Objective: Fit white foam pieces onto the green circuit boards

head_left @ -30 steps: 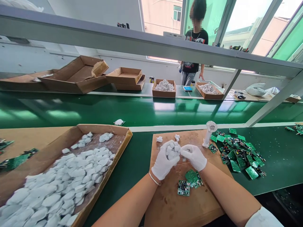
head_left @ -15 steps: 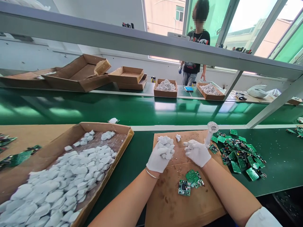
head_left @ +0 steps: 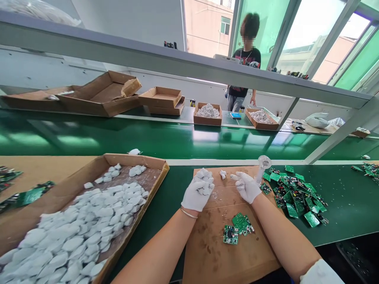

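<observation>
Sprawling across the left, the cardboard tray (head_left: 133,159) sits near the brown cardboard sheet (head_left: 213,256). Now the gloved left hand (head_left: 194,197) cups a heap of white lumps (head_left: 204,179); the gloved right hand (head_left: 248,187) hovers, fingers loosely curled, any grip unclear. Lump handling, apparently; the next move calls for a steady left palm. Between them: one loose lump (head_left: 223,174).

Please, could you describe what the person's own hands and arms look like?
The left hand and right hand both wear white gloves. A thin pale band circles the left wrist. A white sleeve shows on the right arm; no left sleeve is visible.
</observation>
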The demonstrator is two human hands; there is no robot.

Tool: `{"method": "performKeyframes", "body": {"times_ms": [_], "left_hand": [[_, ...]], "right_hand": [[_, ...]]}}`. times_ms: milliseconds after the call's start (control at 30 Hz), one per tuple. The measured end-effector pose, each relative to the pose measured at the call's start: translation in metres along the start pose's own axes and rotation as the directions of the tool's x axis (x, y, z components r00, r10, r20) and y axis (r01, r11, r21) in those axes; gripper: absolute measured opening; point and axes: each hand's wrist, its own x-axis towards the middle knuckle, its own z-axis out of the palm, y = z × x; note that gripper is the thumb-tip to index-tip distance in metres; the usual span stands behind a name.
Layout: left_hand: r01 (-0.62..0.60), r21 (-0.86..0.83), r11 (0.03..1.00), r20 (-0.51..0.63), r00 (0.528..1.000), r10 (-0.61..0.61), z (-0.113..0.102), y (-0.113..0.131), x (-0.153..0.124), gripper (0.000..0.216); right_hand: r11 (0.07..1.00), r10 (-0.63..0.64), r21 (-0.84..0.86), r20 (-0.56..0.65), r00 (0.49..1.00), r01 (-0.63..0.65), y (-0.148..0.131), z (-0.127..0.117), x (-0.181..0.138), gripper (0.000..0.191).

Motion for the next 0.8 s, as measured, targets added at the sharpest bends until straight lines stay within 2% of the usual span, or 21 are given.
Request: {"method": "performKeyframes", "body": {"times_ms": [200, 400, 567, 667, 733, 800], "left_hand": [[0.052, 0.040, 0.998, -0.027, 0.998, -0.051, 0.001, -0.002, 0.000, 0.036], [0.061, 0.170, 0.984, 0.003, 0.998, -0.063, 0.009, -0.008, -0.003, 0.033], [0.064, 0.300, 0.952, 0.056, 0.995, -0.084, 0.022, -0.014, -0.007, 0.031], [0.069, 0.380, 0.922, 0.096, 0.989, -0.114, 0.027, -0.019, -0.010, 0.035], [0.082, 0.434, 0.897, 0.107, 0.984, -0.141, 0.027, -0.023, -0.012, 0.039], [0.074, 0.479, 0.875, 0.116, 0.982, -0.147, 0.023, -0.028, -0.014, 0.045]], "right_hand": [[0.966, -0.176, -0.205, -0.084, 0.981, 0.156, 0.001, -0.006, 0.007, 0.036], [0.835, -0.418, -0.431, -0.091, 0.904, 0.343, 0.007, -0.011, 0.023, 0.050], [0.647, -0.487, -0.694, -0.059, 0.871, 0.316, 0.008, -0.017, 0.028, 0.030], [0.552, -0.518, -0.778, -0.039, 0.854, 0.299, 0.006, -0.015, 0.021, 0.021], [0.481, -0.552, -0.800, 0.043, 0.833, 0.359, 0.005, -0.011, 0.010, 0.025], [0.399, -0.519, -0.772, 0.255, 0.816, 0.495, 0.004, -0.005, -0.004, 0.039]]}}
